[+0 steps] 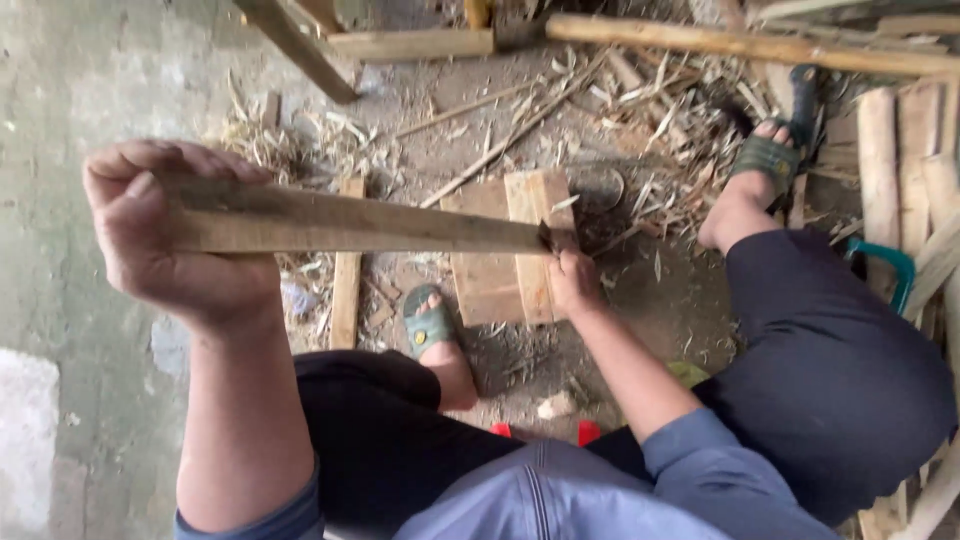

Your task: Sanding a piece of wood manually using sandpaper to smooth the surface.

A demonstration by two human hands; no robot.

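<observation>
blue sleeves (700, 465), black trousers (830, 370), green sandals (430, 325)

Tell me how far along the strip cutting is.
Done: shavings and split slivers litter the floor. In hand: the left hand grips one end of a long flat strip; the right hand works its far end over a wooden block. Left: uncut poles lie behind.

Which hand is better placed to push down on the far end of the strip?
Right, probably. The right hand is already at the strip's far end, above the wood block. The left hand grips the near end, raised.
</observation>
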